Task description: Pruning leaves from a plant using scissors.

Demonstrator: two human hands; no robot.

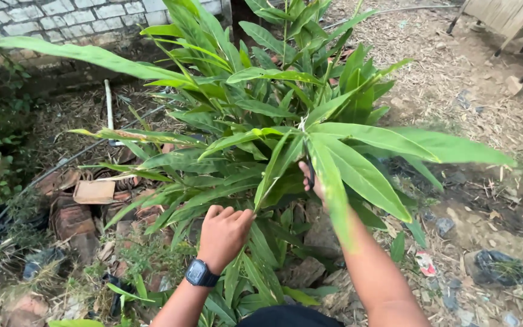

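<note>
— Nearest the lens, what do you see?

— Dark cloth [286, 317] at the bottom edge, then two bare forearms reaching forward into a leafy plant [261, 115] with long green blades.

— And the left hand [224, 233]?

— It wears a black wristwatch [200, 273]. Its grip is closed into a fist around the base of a leaf stalk [267, 181], low in the plant, just in front of the person.

— The right hand [313, 181]?

— Mostly hidden behind a broad drooping leaf [358, 172]. Its fingers curl round something dark and slim [311, 172] beside the same stalk; I cannot tell what it is. That grip looks closed, though the leaf covers much of it.

— Where does the plant stand?

— In bare ground strewn with dry chaff, in the middle of the view. Left of it lie broken reddish bricks [71, 221] and a flat piece of cardboard [94, 191]. A thin white pipe [109, 106] stands further back, with a grey block wall [62, 18] behind. On the right, a crumpled black plastic bag [494, 266] lies on the soil, well apart from both hands.
</note>
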